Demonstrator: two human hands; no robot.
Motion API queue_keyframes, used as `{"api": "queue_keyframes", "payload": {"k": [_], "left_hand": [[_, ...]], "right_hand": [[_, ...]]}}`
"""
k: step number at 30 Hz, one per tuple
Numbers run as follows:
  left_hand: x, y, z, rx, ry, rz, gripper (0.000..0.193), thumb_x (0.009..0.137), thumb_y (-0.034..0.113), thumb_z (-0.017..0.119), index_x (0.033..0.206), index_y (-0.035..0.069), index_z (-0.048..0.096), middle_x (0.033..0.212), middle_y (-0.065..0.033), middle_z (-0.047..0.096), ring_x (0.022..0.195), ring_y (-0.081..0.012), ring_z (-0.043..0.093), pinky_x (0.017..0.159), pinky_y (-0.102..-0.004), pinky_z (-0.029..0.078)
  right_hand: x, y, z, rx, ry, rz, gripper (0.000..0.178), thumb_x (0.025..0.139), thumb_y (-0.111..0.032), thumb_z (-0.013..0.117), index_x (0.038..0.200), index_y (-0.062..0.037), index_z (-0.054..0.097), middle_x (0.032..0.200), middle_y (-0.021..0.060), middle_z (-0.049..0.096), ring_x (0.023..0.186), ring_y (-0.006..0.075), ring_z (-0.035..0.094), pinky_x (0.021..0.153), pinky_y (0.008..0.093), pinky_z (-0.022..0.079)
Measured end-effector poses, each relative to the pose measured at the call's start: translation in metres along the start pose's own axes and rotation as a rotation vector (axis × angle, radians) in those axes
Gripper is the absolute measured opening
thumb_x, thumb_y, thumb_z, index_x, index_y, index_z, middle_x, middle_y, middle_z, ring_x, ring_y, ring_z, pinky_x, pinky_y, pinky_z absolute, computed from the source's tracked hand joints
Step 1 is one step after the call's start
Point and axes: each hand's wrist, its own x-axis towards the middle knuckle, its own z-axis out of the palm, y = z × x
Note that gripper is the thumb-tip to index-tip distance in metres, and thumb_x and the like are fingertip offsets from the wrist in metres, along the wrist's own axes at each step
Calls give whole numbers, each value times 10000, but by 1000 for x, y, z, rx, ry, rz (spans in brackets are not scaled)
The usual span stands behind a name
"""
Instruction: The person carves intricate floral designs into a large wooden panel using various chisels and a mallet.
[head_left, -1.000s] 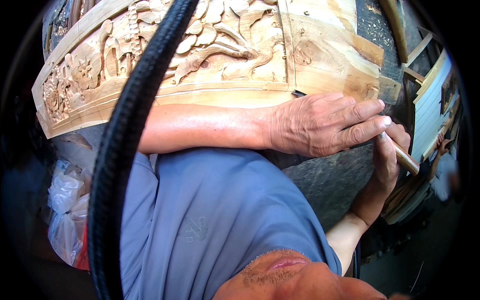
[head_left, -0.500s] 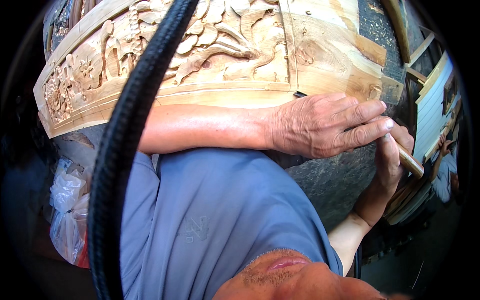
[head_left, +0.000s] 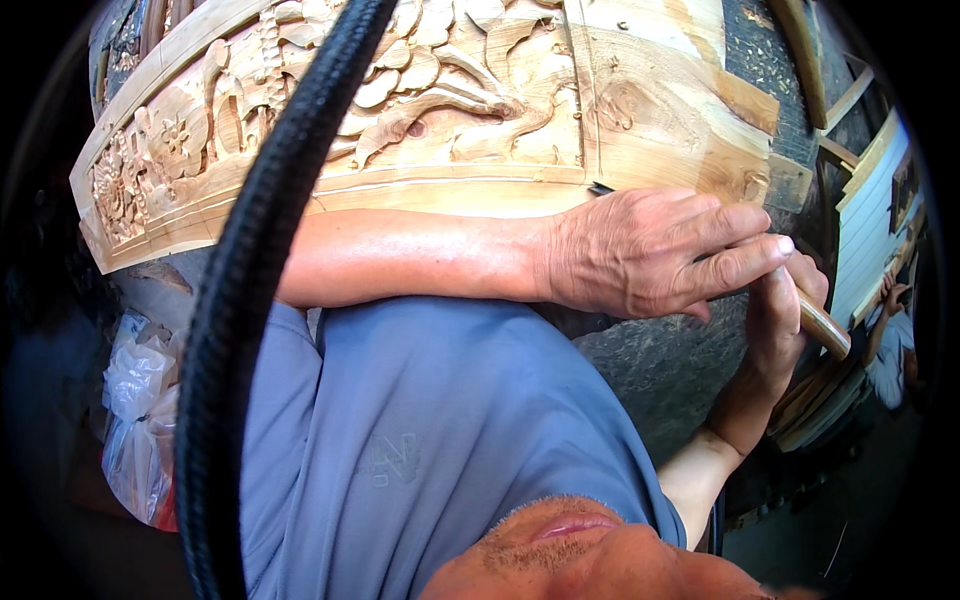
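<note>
My left hand (head_left: pixel 650 250) reaches across my chest, back upward. Its fingers stretch to the right, a gap between two of them, and the fingertips lie over my right hand. My right hand (head_left: pixel 785 305) is wrapped round the wooden handle (head_left: pixel 825 328) of a tool, whose end sticks out below the fist. The tool's working end is hidden behind the hands. By my left wrist, at the near edge of a carved wooden panel (head_left: pixel 460 175), a dark pointed tip (head_left: pixel 600 188) pokes out; I cannot tell what it belongs to. Scrolls and leaves stand in relief on the panel.
A black strap (head_left: pixel 270 200) crosses the view on the left. A clear plastic bag (head_left: pixel 140 420) sits at lower left. Short wood pieces (head_left: pixel 748 100) lie at the panel's right end. Planks (head_left: pixel 865 220) lean at far right, where another person (head_left: pixel 888 345) is partly visible.
My left thumb now shows below the palm. Both hands hold nearly the same place and my right hand keeps its grip on the wooden handle. The view has shifted very slightly.
</note>
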Motion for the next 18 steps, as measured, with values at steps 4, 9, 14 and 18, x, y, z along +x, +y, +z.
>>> {"api": "queue_keyframes", "payload": {"k": [4,9,14,18], "left_hand": [[1,-1,3,19,36,-6,934,855,371,803,1647,36,440,1475,-185,578,1054,-302,713,864,-405,609],[1,1,3,42,47,-30,963,802,334,842,1632,31,459,1447,-176,591,1062,-297,714,854,-399,607],[3,2,4,103,61,-51,933,787,309,859,1599,27,498,1408,-170,610,1072,-292,721,841,-394,609],[-1,3,6,221,113,-77,901,796,298,855,1589,41,514,1362,-155,632,1040,-276,732,828,-392,613]], "right_hand": [[3,2,1,64,-5,24,274,1038,-238,669,1044,19,761,902,9,673,823,90,565,750,295,424],[1,21,-6,50,6,-43,270,1041,-229,661,1127,13,741,972,39,687,885,125,604,819,320,466],[-2,46,-13,137,-6,-26,319,1054,-243,630,1191,33,713,1082,100,713,992,178,658,929,356,512],[7,62,-5,202,-85,-54,361,1064,-262,600,1191,58,707,1162,152,730,1066,214,687,976,371,526]]}}
